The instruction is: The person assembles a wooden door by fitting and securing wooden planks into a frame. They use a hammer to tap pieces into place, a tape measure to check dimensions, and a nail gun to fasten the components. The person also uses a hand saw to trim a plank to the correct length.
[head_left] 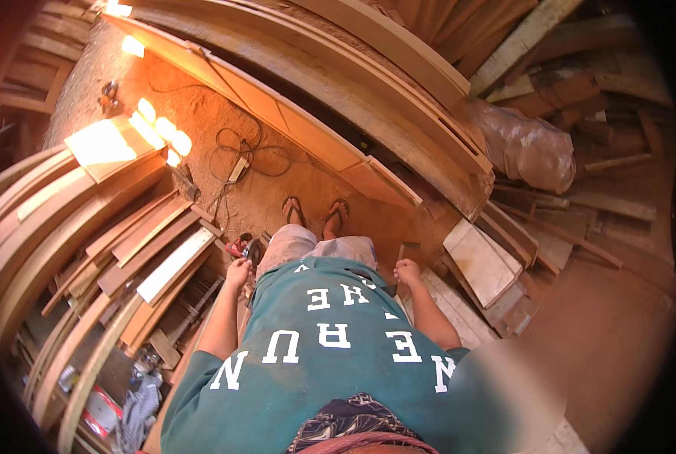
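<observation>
My left hand [239,273] is closed at my left side, close to a red and dark tool [239,246] that looks like a power tool. A small bluish bit shows at the fingers, too small to name. At my right side, my right hand [408,273] is closed around a small flat rectangular piece [409,250] that sticks up past the fingers. Both arms hang beside my green shirt [300,318]. My feet in sandals [336,216] stand on the dusty floor.
Long wooden panels [277,110] lean across the front. Stacked boards [137,250] rise on the left, partly sunlit. A power strip [239,169] with looped cable lies on the floor. A plastic-wrapped bundle [527,144] and wood offcuts [482,261] lie to the right.
</observation>
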Demonstrator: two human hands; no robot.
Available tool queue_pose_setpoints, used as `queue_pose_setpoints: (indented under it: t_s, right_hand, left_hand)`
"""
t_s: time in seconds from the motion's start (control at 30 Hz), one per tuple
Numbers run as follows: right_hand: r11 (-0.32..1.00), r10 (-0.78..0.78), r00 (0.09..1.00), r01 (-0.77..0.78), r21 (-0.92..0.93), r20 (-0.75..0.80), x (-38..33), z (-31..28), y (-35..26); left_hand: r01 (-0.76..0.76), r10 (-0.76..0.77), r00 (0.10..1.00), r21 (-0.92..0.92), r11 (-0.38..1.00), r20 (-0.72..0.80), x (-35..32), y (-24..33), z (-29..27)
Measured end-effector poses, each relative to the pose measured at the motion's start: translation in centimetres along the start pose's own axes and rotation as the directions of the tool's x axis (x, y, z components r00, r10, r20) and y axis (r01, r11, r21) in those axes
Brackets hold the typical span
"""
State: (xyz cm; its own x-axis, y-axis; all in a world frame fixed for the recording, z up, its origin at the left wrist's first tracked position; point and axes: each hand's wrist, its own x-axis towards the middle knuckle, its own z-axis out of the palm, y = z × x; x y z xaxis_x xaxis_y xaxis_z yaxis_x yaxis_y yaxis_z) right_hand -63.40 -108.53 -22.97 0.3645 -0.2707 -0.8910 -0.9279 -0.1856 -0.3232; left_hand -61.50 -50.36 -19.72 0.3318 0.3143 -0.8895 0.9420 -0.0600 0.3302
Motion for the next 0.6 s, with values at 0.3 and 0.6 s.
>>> queue_pose_setpoints:
  t_s: [0.3, 0.6]
  right_hand:
    - [0.982, 0.046, 0.999, -0.040, 0.184, -0.024, -3.6, 9.7, 4.8]
    - [0.935, -0.053, 0.997, 0.071, 0.349, -0.061, -7.0, 14.3, -6.9]
  left_hand:
    - [-0.273, 0.223, 0.947, 0.216, 0.937, 0.229, -0.9, 15.4, 3.2]
    - [-0.268, 0.169, 0.941, 0.343, 0.901, 0.292, 6.2, 10.1, -3.4]
